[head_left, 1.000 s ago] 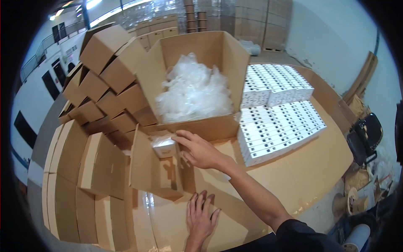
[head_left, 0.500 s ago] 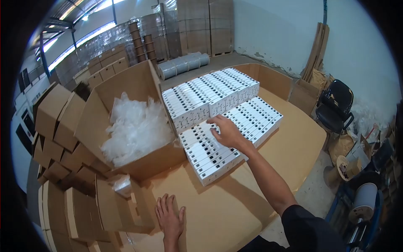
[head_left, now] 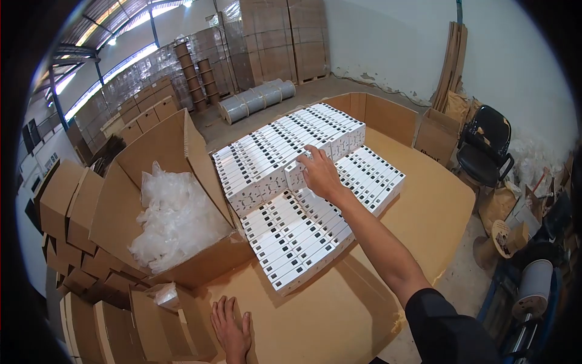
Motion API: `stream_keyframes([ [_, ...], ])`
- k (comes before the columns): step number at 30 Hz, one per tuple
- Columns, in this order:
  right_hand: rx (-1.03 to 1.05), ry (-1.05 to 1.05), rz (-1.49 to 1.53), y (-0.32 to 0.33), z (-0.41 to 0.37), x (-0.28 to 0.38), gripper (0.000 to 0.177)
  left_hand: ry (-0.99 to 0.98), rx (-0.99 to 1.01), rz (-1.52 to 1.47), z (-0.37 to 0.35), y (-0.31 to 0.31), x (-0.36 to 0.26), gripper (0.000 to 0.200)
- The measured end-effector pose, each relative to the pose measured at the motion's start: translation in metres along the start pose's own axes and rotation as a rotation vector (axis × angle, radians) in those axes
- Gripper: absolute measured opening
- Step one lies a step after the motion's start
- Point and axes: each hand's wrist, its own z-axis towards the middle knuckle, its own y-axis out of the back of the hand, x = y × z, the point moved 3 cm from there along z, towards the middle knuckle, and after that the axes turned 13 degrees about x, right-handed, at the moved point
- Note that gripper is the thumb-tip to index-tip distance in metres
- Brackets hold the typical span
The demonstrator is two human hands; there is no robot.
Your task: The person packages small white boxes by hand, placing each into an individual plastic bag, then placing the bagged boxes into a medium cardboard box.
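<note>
Right hand (head_left: 321,176): fingers curled at white boxes (head_left: 297,239), grip unclear | left hand (head_left: 230,332): spread on tabletop (head_left: 424,224) | open carton (head_left: 151,324): 1 plastic-wrapped box (head_left: 169,298) inside; white rows outside

Tan tabletop (head_left: 433,194): left hand (head_left: 230,327) rests on it, fingers spread. Slim white boxes (head_left: 297,236) in rows beneath and around right hand (head_left: 320,175). Large open carton (head_left: 206,264) beyond left hand; smaller open carton (head_left: 151,327) just left of left hand.
</note>
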Motion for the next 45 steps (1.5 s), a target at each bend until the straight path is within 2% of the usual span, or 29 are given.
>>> stream_keyframes([
  [6, -0.053, 0.025, 0.035, 0.0, -0.009, -0.003, 0.035, -0.006, -0.012, 0.002, 0.0, 0.001, -0.004, 0.053],
  [9, 0.037, 0.002, 0.036, 0.003, -0.014, -0.007, 0.044, 0.001, -0.012, 0.003, 0.001, 0.001, -0.003, 0.053],
  [12, 0.062, 0.015, 0.039, 0.008, -0.023, -0.009, 0.041, 0.007, -0.005, 0.003, 0.0, 0.001, -0.002, 0.053],
  [15, 0.019, 0.101, 0.087, 0.018, -0.032, -0.007, 0.032, 0.02, 0.004, 0.0, -0.001, 0.003, -0.007, 0.053],
  [17, 0.023, 0.075, 0.125, 0.029, -0.039, 0.002, 0.031, 0.03, 0.004, -0.001, -0.001, 0.004, -0.006, 0.053],
  [22, 0.07, -0.041, 0.328, 0.051, -0.061, 0.044, 0.029, 0.015, 0.003, 0.021, -0.001, 0.0, -0.001, 0.053],
  [26, 0.001, 0.089, 0.398, 0.047, -0.078, 0.091, 0.028, 0.027, 0.002, 0.015, -0.002, -0.001, 0.003, 0.053],
  [32, 0.01, 0.092, 0.45, 0.041, -0.104, 0.165, 0.027, -0.022, -0.037, -0.004, 0.0, 0.004, 0.006, 0.053],
  [38, 0.073, 0.143, 0.598, 0.035, -0.127, 0.228, 0.027, -0.022, -0.085, -0.251, 0.002, 0.012, 0.025, 0.036],
  [40, 0.071, 0.19, 0.605, 0.029, -0.134, 0.245, 0.027, -0.012, -0.176, -0.534, 0.002, 0.013, 0.028, 0.027],
  [42, 0.179, 0.105, 0.797, 0.018, -0.144, 0.259, 0.028, 0.047, -0.182, -0.608, 0.0, 0.018, 0.026, 0.026],
  [45, 0.267, 0.095, 0.822, 0.004, -0.156, 0.271, 0.029, 0.097, -0.231, -0.739, -0.001, 0.015, 0.032, 0.022],
])
